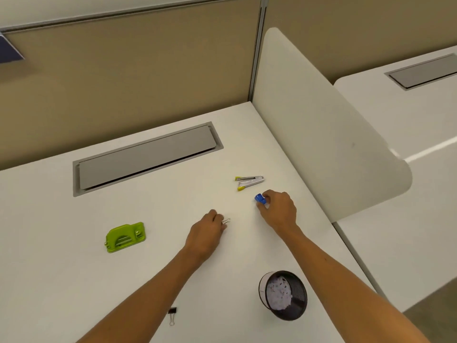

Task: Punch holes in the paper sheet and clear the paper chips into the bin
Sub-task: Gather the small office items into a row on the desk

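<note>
White desk (74, 280) seen from above, partition at the far side; grey cable hatch (146, 157) set into the far-left part of the top; no paper sheet can be made out on the white surface, so its place cannot be told.

Black mesh bin (284, 294) stands near-right, tipped toward the camera, already holding pale paper chips; it lies just beside the right forearm.

Green hole punch (125, 236) sits on the left, well apart from both hands; its long axis runs roughly left-right, slightly tilted; untouched.

Left hand (206, 235) is rested mid-desk, fingers curled together and pinching a small wire-handled clip (226, 221) at the fingertips. Right hand (279, 210) is further right and a bit farther away, fingers closed around a small blue object (260, 199), type not identifiable.

Small stapler (249, 181) with yellow trim lies just beyond the right hand, long axis left-right. Black binder clip (172, 314) lies near, beside the left forearm.

Key relation, as judged: the punch lies left of both hands, the left hand being the nearer; the bin is on the opposite, right side. Both hands are occupied with small items, so one would likely have to be freed before the punch is reached; punching is judged not yet begun at this moment.
</note>
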`<state>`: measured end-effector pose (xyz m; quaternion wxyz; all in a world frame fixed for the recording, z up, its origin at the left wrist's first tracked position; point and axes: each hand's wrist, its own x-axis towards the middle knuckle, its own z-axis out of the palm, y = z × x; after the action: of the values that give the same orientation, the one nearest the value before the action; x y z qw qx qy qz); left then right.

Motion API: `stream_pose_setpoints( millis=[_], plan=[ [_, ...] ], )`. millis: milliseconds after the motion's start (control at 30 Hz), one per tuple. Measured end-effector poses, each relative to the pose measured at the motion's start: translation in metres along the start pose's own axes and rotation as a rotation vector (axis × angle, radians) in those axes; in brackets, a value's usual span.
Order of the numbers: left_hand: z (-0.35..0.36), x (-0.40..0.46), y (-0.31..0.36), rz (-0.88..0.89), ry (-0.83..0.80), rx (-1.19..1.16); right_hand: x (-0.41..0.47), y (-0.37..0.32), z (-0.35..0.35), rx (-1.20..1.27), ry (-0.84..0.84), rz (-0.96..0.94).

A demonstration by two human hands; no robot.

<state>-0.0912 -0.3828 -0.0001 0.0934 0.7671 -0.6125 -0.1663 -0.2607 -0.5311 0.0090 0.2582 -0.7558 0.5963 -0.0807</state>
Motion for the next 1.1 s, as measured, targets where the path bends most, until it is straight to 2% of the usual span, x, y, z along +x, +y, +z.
stream_pose_setpoints(
  millis=[167, 333, 500, 633, 800, 967, 1100],
  plan=[
    [0.011, 0.076, 0.043, -0.036, 0.001, -0.01, 0.024, 0.002, -0.002, -0.089, 0.04, -0.038],
    [0.025, 0.106, 0.053, -0.109, -0.019, -0.039, 0.036, 0.007, -0.002, -0.108, 0.038, -0.055],
    [0.025, 0.105, 0.058, -0.186, 0.047, -0.267, 0.036, 0.017, -0.001, -0.026, 0.05, -0.105],
    [0.016, 0.068, 0.05, -0.226, 0.144, -0.406, 0.024, 0.023, -0.008, 0.087, 0.128, -0.039],
    [-0.005, -0.018, 0.005, -0.349, 0.285, -0.341, 0.005, 0.031, -0.027, 0.168, 0.125, 0.097],
    [-0.03, -0.109, -0.046, -0.544, 0.151, -0.189, -0.023, 0.044, -0.043, 0.097, 0.034, 0.085],
    [-0.032, -0.158, -0.07, -0.697, 0.01, -0.162, -0.041, 0.012, -0.042, 0.122, -0.012, 0.002]
  ],
)
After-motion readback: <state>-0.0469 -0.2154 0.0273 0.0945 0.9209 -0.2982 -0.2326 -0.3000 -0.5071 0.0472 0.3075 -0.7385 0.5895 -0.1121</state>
